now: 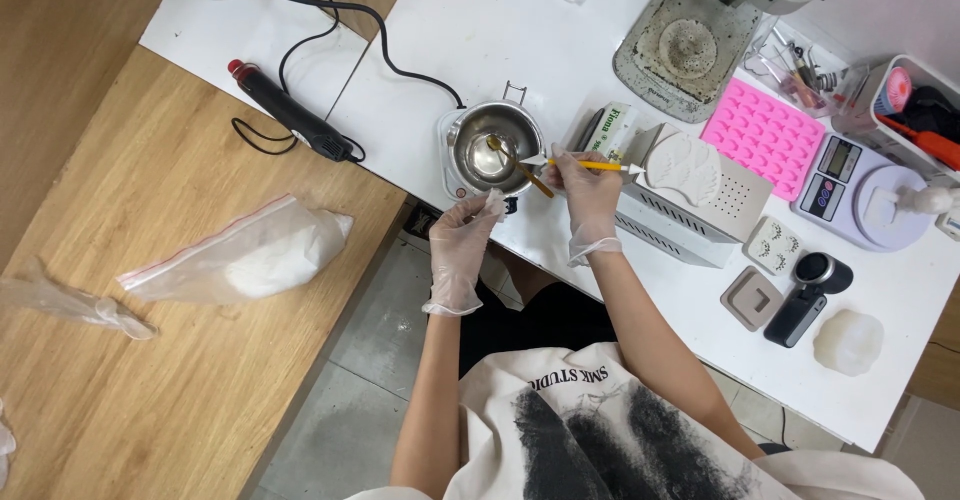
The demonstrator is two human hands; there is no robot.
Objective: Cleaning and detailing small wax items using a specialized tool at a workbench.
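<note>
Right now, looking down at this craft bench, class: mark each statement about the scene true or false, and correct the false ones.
1. Both hands wear clear gloves. True: the left hand and right hand are gloved.
2. The right hand holds a yellow-handled tool. True: the yellow-handled tool lies across its fingers.
3. The metal pot stands on the wooden table. False: it stands on the white table.
4. The pink mould is to the left of the pot. False: it lies to the right, by the digital scale.
5. A clear bag of white material lies on the wooden table. True.
</note>
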